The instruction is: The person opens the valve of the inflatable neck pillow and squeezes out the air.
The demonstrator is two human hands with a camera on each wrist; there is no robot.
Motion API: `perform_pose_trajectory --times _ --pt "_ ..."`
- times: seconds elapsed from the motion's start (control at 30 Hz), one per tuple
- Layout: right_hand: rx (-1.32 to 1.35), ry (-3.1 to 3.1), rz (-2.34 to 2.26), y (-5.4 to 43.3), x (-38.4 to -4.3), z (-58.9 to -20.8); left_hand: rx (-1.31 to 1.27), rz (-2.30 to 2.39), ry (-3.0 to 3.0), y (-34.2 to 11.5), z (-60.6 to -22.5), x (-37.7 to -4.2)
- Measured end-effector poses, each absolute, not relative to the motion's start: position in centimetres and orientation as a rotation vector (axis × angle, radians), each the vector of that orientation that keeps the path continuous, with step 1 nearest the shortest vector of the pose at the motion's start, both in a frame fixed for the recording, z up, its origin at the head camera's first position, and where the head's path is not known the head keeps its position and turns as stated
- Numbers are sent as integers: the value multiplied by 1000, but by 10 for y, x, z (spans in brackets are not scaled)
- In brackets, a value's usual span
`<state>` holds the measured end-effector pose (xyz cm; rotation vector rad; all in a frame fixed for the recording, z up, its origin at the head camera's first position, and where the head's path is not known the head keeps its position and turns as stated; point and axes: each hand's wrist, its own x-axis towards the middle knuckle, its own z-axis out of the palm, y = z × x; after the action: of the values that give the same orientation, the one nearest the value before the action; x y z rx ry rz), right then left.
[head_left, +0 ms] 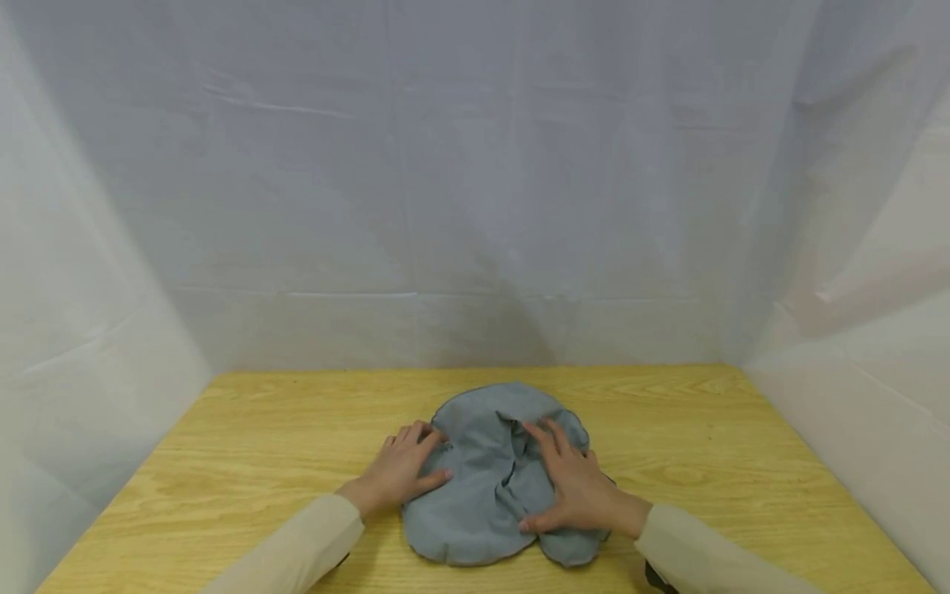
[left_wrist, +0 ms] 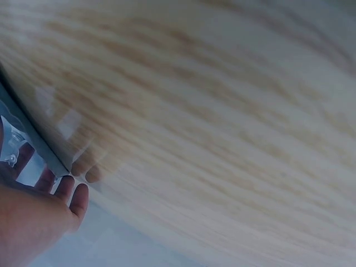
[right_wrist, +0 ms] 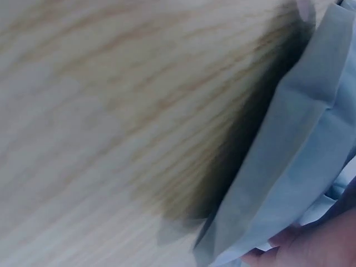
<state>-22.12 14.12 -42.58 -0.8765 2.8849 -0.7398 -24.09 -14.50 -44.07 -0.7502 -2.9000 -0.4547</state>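
Note:
A grey piece of cloth point(head_left: 475, 503) with a rounded, dark-edged outline lies bunched on the wooden table, creased deeply down its middle. On its left side rests my left hand point(head_left: 404, 466), thumb and fingers spread apart over the edge. My right hand point(head_left: 582, 487) lies across the right part, thumb low and fingers reaching up beside the crease. In the left wrist view, the fingertips of the left hand point(left_wrist: 41, 208) are right at the cloth's edge point(left_wrist: 33, 133). The right wrist view shows a raised fold of cloth point(right_wrist: 278, 161), with part of the right hand point(right_wrist: 311, 245) behind it.
The wooden table point(head_left: 260, 462) extends to both sides of the cloth. White sheeting point(head_left: 460, 206) hangs behind the table and along its left and right sides. A small clear, shiny thing point(left_wrist: 12, 146) shows beside the left hand in the left wrist view.

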Motion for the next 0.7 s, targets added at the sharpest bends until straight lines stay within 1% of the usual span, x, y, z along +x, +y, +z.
perform_pose_trajectory --times 0.43,0.7 --pt "-1009 2833 -599 138 -233 -418 -760 -495 -2914 -146 -442 -242" --pt "-996 2796 -583 137 -234 -413 -743 -484 -2917 -146 -440 -241"
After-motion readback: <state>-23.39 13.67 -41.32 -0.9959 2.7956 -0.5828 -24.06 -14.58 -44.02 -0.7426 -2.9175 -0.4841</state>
